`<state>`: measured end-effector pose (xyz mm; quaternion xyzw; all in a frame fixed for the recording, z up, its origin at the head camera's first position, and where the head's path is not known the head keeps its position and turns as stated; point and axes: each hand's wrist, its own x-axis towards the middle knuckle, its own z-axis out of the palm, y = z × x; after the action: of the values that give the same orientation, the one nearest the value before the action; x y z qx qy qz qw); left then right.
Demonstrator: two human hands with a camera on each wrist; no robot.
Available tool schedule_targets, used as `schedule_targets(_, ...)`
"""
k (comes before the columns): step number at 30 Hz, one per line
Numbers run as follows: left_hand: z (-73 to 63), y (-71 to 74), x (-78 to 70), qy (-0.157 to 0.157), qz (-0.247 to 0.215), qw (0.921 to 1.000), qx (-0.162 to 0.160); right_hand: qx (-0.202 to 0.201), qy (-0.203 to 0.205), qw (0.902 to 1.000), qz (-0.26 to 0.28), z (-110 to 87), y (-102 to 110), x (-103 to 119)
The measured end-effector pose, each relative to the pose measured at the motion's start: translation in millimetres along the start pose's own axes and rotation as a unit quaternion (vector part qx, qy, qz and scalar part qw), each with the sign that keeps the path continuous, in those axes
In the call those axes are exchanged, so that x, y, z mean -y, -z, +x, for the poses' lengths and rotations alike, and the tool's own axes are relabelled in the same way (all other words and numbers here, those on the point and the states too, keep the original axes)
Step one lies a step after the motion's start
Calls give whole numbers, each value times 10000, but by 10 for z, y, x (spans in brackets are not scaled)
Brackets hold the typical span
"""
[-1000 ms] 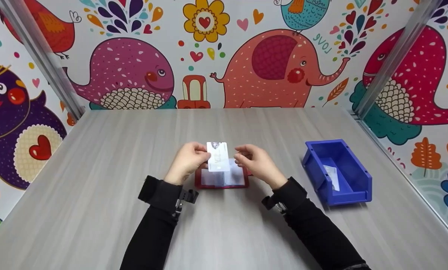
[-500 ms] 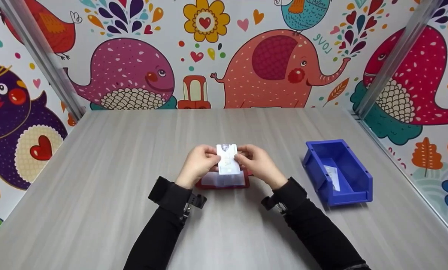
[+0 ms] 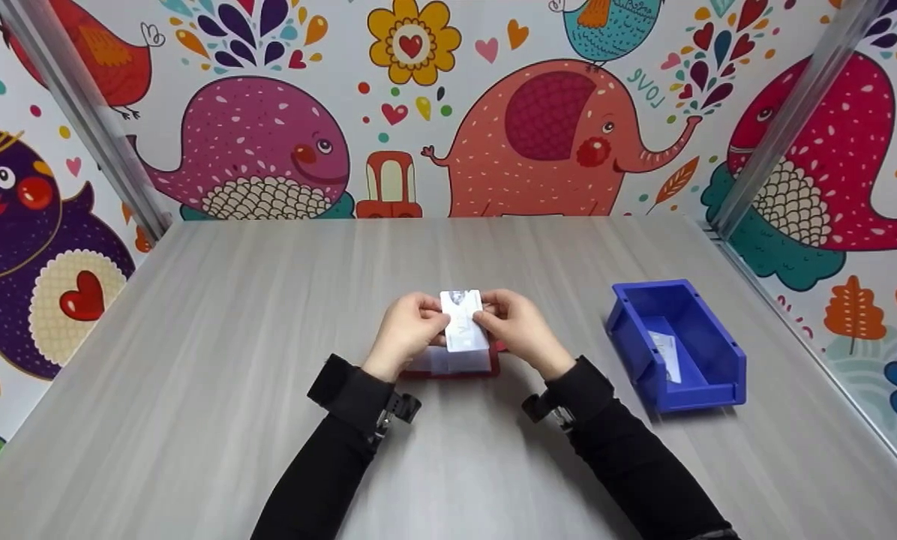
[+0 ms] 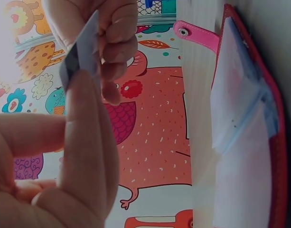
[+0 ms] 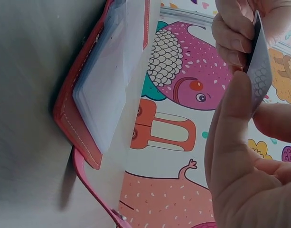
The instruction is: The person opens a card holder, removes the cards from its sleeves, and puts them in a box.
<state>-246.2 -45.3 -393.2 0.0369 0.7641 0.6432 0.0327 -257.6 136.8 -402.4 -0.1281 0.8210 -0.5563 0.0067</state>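
One white card [image 3: 463,321] is up above one open red card holder [image 3: 452,364] on the gray bench [image 3: 253,315]. The left hand [image 3: 409,330] and right hand [image 3: 517,328] pinch the card's two sides. One blue bin [image 3: 703,349] on the right has another card [image 3: 667,354] inside. Bright animals [image 3: 523,184] cover the walls [image 3: 343,45].

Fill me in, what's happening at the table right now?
A person's left hand and right hand pinch a whitish card by its opposite edges. It is in the air, clear of an open red holder with clear sleeves on the table. Off to the right, a blue bin has another card inside.
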Motion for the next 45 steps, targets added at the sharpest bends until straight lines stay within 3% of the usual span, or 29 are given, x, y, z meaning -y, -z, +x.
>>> schedule_targets(12, -1, -22, -11, -20, 51, 10000, -20, -131, -62, 9998, 128, -4, -9, 5)
schedule_targets(23, 15, 24, 9, -49, -339, 9994, 11, -199, -6, 9996, 208, -29, 87, -5)
schedule_targets(26, 26, 74, 27, -192, -129, 9996, -151, -199, 17, 9997, 173, -46, 151, -3)
schedule_targets(28, 31, 115, 37, -316, 295, 9986, -310, -203, 50, 9996, 181, -58, 198, -5)
schedule_targets(31, 52, 187, 66, -557, 1371, 9868, -661, -211, 41, 9995, 214, -87, 278, -8)
schedule_targets(34, 80, 260, 115, -757, 2456, 9607, -1053, -261, -1, 9993, 251, -126, 373, -9)
schedule_targets(37, 103, 334, 164, -779, 3033, 9410, -1285, -313, -61, 9991, 278, -168, 473, -7)
schedule_targets(42, 118, 422, 242, -468, 3447, 9279, -1340, -381, -205, 9989, 204, -249, 629, 2)
schedule_targets(45, 124, 444, 283, -248, 3613, 9246, -1184, -413, -264, 9987, 112, -301, 717, 14)
